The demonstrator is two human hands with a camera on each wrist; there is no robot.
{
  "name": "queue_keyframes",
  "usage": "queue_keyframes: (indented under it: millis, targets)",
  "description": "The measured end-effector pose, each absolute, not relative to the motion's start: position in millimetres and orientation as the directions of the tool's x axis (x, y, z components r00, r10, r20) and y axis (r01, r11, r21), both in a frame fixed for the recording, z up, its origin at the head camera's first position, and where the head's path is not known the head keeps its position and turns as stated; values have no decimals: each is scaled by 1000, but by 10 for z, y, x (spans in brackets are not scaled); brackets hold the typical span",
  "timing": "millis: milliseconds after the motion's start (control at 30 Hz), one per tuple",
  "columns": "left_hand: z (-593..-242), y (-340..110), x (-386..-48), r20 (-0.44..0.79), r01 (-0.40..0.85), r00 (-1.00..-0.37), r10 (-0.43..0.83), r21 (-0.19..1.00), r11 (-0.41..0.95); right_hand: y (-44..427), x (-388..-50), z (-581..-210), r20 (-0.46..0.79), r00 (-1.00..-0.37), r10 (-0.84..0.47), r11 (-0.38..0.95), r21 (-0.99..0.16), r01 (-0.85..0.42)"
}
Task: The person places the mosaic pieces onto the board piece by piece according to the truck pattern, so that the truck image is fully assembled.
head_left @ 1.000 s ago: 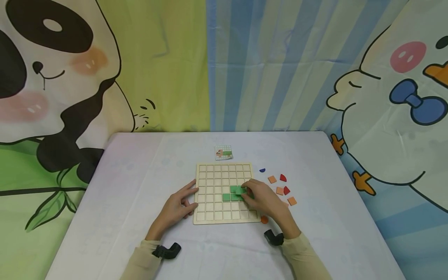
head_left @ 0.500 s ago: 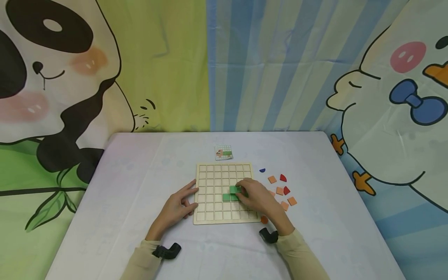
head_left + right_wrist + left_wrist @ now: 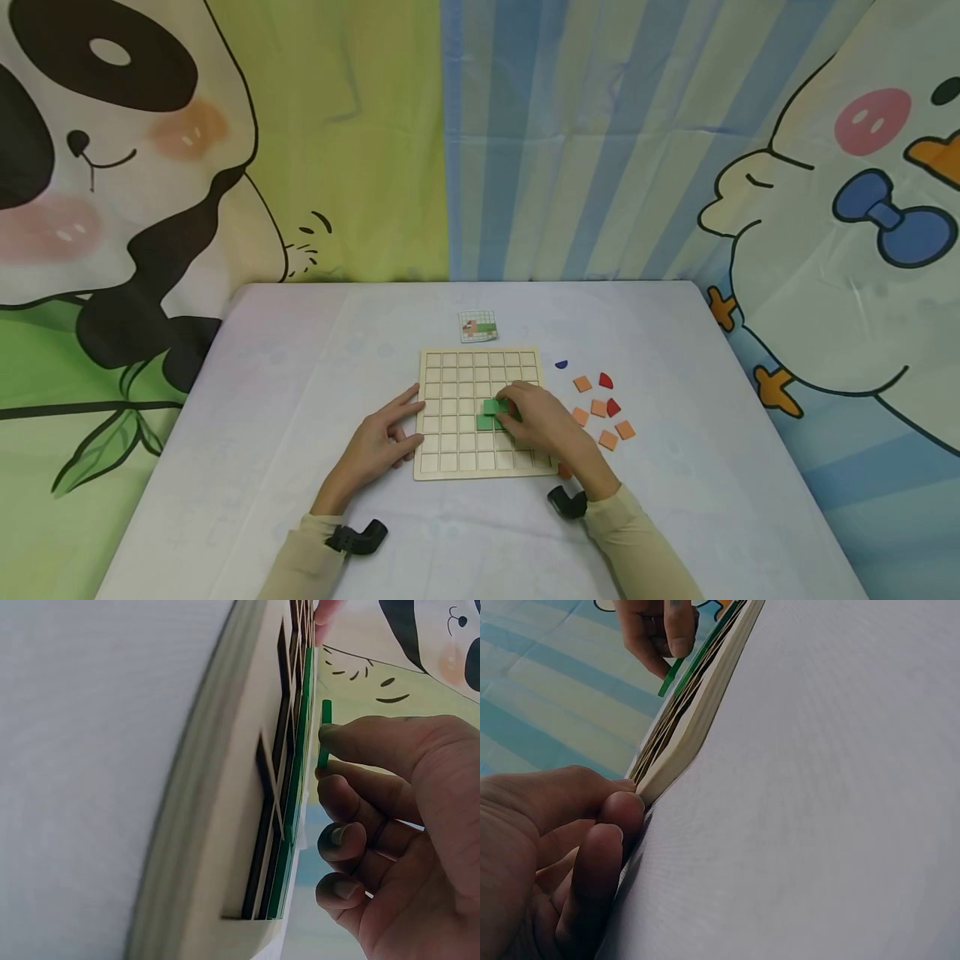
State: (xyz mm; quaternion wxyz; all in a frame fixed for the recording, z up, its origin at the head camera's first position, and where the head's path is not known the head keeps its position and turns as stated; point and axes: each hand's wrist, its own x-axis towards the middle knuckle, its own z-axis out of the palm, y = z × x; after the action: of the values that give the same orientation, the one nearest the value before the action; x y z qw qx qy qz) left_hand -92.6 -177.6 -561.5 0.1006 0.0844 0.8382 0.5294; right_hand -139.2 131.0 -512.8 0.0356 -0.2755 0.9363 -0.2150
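A pale wooden grid board [image 3: 444,467] lies on the white-covered table. My left hand [image 3: 375,442] rests at its left edge, thumb and fingers touching the rim; the left wrist view shows those fingertips at the board's edge [image 3: 697,727]. Over the grid, my right hand [image 3: 543,421] pinches a green square tile [image 3: 326,712] between thumb and fingertip. In the right wrist view this tile stands apart from the board's surface. Other green tiles [image 3: 485,422] sit in cells below it, and my right hand hides part of that row.
Behind the board lies a small picture card [image 3: 477,326] with a grid pattern. To the right are several orange square tiles [image 3: 582,383], red quarter-round pieces [image 3: 605,381] and a blue half-round piece [image 3: 562,364]. An orange piece [image 3: 565,471] lies by the board's near right corner.
My right hand has moved left over the grid with the green tile, uncovering orange tiles at the right. My left hand has stayed at the board's edge.
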Motion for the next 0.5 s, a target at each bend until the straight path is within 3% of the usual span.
queue_keyframes:
  millis: [500]
  targets:
    - [-5615,-1784,-922,-66,50,-964,258,907,418,1244,-1437,-5132,39,-836,-547,748,-425,-509]
